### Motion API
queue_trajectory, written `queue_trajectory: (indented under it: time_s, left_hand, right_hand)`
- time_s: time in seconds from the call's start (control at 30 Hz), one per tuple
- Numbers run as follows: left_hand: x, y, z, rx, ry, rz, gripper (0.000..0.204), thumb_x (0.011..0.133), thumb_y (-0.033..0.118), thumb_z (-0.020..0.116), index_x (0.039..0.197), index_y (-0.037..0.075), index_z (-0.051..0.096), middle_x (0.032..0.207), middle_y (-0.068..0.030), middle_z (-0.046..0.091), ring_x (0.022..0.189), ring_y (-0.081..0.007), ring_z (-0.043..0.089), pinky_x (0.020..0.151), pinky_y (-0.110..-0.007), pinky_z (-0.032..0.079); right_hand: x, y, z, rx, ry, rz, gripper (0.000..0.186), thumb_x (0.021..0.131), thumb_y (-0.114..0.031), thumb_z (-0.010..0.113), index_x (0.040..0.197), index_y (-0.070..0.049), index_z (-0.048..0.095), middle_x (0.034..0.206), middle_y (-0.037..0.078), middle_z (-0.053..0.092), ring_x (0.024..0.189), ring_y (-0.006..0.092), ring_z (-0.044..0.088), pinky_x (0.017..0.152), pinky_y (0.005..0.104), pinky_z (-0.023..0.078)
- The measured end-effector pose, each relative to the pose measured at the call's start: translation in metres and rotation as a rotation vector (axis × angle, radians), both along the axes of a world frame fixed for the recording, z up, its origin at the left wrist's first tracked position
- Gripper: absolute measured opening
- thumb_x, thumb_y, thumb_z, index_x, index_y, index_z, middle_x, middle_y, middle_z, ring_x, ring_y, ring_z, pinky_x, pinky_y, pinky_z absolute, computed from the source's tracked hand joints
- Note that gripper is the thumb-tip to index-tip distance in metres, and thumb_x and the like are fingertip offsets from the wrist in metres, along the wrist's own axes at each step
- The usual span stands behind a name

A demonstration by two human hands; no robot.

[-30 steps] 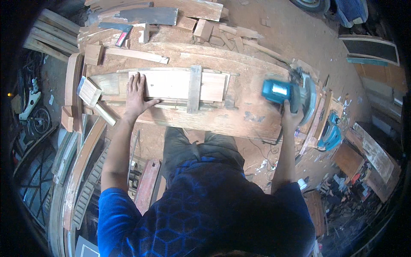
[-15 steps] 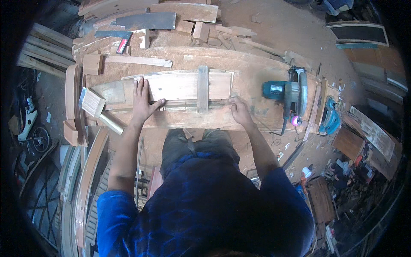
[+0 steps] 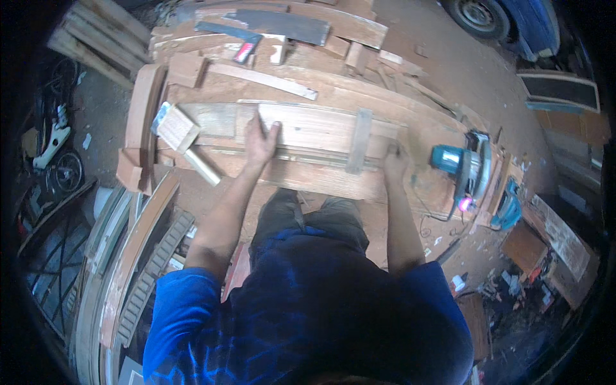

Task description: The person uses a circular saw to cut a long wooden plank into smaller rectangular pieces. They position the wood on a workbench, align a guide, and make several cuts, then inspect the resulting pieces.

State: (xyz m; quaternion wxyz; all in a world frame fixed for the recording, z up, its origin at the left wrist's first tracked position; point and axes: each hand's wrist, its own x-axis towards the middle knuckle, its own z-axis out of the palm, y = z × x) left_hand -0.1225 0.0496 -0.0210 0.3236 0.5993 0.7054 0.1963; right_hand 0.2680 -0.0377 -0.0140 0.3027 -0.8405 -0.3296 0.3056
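Note:
A pale board lies in a wooden jig on the bench, crossed by a narrow grey strip. My left hand is closed on the board’s left end, thumb raised along it. At the right end my right hand, somewhat blurred, has curled fingers gripping the board. Just right of it rests a teal circular saw, untouched. A light block on a round wooden piece sits to the left of my left hand.
Offcuts, a blue square tool and long slats cover the bench’s back. A second teal power tool sits at the right end. Stacked planks stand lower left; a vehicle wheel is upper right, a bicycle far left.
My right hand has let go of the circular saw and moved left onto the board’s end. My left hand has changed from spread fingers to a grip. The view has shifted.

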Motion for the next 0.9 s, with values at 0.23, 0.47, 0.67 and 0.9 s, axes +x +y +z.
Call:
queue_trajectory:
  time_s: [0.23, 0.47, 0.67, 0.9]
  left_hand:
    - [-0.076, -0.005, -0.024, 0.066, 0.262, 0.29, 0.099, 0.09, 0.054, 0.069, 0.153, -0.011, 0.03, 0.148, -0.0368, 0.04, 0.139, -0.0494, 0.037, 0.118, -0.057, 0.027]
    - [-0.112, 0.041, 0.056, -0.046, 0.569, -0.82, 0.114, 0.079, 0.061, 0.076, 0.159, -0.001, 0.024, 0.161, -0.0266, 0.029, 0.151, -0.046, 0.025, 0.124, -0.058, 0.02]
    - [-0.142, 0.08, 0.075, -0.155, 0.764, -0.985, 0.113, 0.072, 0.04, 0.085, 0.157, -0.006, 0.025, 0.149, -0.0226, 0.044, 0.143, -0.0399, 0.039, 0.122, -0.055, 0.028]
    - [-0.233, 0.089, 0.19, 0.134, 1.012, -0.892, 0.091, 0.08, 0.024, 0.074, 0.158, 0.005, 0.032, 0.148, -0.015, 0.047, 0.144, -0.0325, 0.041, 0.124, -0.061, 0.022]
  right_hand:
    - [-0.085, 0.032, 0.016, -0.194, 0.322, -0.19, 0.05, 0.107, -0.034, 0.042, 0.121, 0.007, 0.067, 0.112, 0.015, 0.073, 0.108, 0.03, 0.065, 0.096, 0.0377, 0.048]
    - [-0.063, 0.029, 0.002, -0.045, 0.836, -0.334, 0.052, 0.109, -0.045, 0.038, 0.129, -0.003, 0.063, 0.108, 0.011, 0.07, 0.103, 0.0208, 0.064, 0.092, 0.034, 0.051]
    - [-0.046, 0.035, -0.03, -0.052, 0.373, -0.229, 0.052, 0.107, -0.039, 0.045, 0.133, 0.003, 0.06, 0.119, 0.016, 0.067, 0.113, 0.0262, 0.061, 0.102, 0.0358, 0.045]
    - [-0.109, 0.054, 0.029, 0.312, 0.031, 0.106, 0.049, 0.099, -0.026, 0.065, 0.134, 0.008, 0.057, 0.13, 0.024, 0.063, 0.125, 0.0326, 0.058, 0.11, 0.042, 0.042]
